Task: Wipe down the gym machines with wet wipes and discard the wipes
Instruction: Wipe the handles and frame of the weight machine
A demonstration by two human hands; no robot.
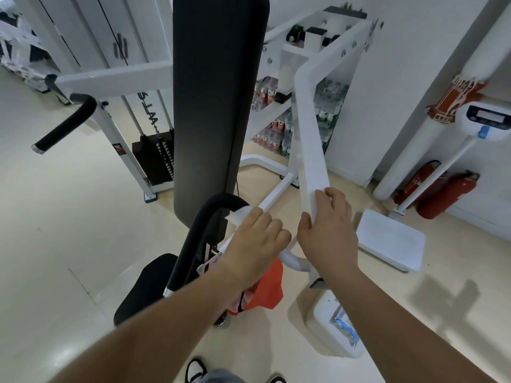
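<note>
One wet wipe (240, 214), two hands, two red fire extinguishers (445, 195) at right. Mid-frame, crumpled wipe pinched under curled left hand (257, 236) on a thin white bar (267, 202) slanting upper right, loose end poking upper left. Right hand (329, 231) wrapped round white machine arm (309, 150). Orange bag (266, 290) below, contents unclear.

Both forearms (166, 313) are bare along their whole visible length, as I view them. The left grip (255, 239) and right grip (329, 233) are bare hands. At the near edge I note grey-blue legwear (221, 376) and black-and-white shoes (196, 369).
</note>
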